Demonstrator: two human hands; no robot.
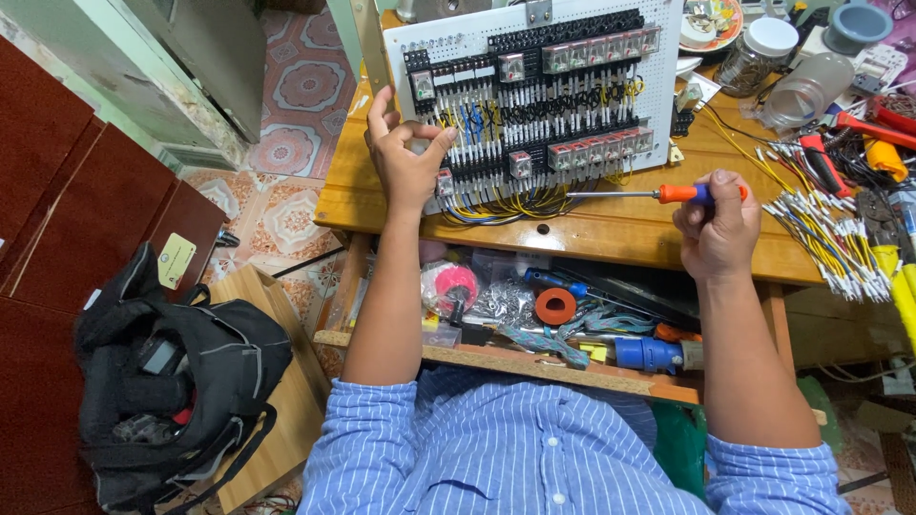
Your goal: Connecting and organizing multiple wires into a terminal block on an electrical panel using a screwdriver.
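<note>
A white relay wiring board lies on the wooden table. The left hand rests at its left edge, fingers loosely apart. The right hand, fingers closed, grips an orange-handled screwdriver pointing toward the board.

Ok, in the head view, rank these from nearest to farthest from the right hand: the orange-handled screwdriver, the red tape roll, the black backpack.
1. Orange-handled screwdriver: held in the right hand, pointing left.
2. Red tape roll: on the lower shelf, below and to its left.
3. Black backpack: far left, on the low wooden stand.
</note>
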